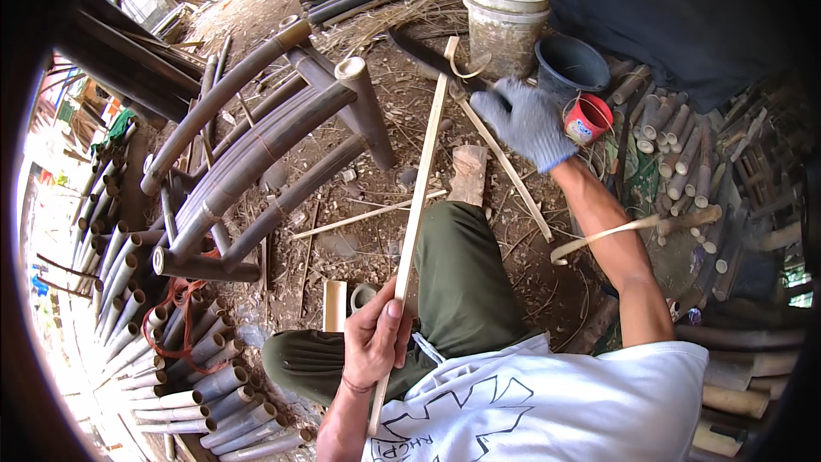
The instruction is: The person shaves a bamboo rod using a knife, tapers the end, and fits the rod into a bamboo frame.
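Note:
My bare left hand (pixel 376 340) grips the near end of a long pale bamboo strip (pixel 419 197), which runs from my lap up toward the far ground. I have stretched my right hand (pixel 523 122), in a grey glove, out to the far side. Its fingers curl over the end of a dark curved knife (pixel 423 53) lying on the dirt. A second thin bamboo strip (pixel 509 171) slants away below the glove. My green trouser leg (pixel 462 282) lies under the long strip.
A dirty white bucket (pixel 506 21), a dark pot (pixel 571 64) and a small red cup (pixel 588 117) stand just beyond the glove. A bent bamboo frame (pixel 256 154) fills the left. A wood block (pixel 469 173) sits ahead. Cut bamboo tubes are piled at left (pixel 171 359) and right (pixel 676 150).

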The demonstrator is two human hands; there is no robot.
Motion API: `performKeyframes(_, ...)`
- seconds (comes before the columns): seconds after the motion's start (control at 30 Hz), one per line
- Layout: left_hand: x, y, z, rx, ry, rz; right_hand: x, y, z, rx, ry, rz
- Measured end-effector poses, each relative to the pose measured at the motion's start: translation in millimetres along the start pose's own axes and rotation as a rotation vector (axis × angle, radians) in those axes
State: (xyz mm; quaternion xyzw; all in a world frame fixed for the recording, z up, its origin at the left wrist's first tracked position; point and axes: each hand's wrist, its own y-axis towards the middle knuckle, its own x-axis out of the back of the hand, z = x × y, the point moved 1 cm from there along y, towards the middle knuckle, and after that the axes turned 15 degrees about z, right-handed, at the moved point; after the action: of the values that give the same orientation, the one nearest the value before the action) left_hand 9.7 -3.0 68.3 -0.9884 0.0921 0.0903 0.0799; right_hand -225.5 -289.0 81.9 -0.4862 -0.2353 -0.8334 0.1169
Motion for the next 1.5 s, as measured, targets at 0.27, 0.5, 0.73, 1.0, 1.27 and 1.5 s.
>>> performKeyframes(0.27,14.5,-14.8,9.6,0.014,0.054,-0.032,-14.9,-15.5,35.5,0.211,0.144,0.127)
performKeyframes(0.5,6.3,-23.3,25.2,0.021,0.067,0.043,-4.6,21.5,-34.2,-0.373,1.088,0.012)
performKeyframes(0.73,4.3,-0.7,10.2,0.145,0.03,0.191,-21.6,26.2,41.9,-0.183,1.552,0.149)
performKeyframes(1.0,31.7,93.6,-25.1,-0.083,-0.008,-0.161,-38.2,-9.8,71.0,0.181,0.078,0.155)
performKeyframes(1.27,18.2,63.9,-3.5,-0.122,0.184,-0.214,-51.4,-23.2,51.0,0.177,-0.022,0.138)
performKeyframes(1.5,18.1,22.3,6.2,0.008,0.137,-0.24,-6.8,7.5,15.4,-0.011,0.327,0.071)
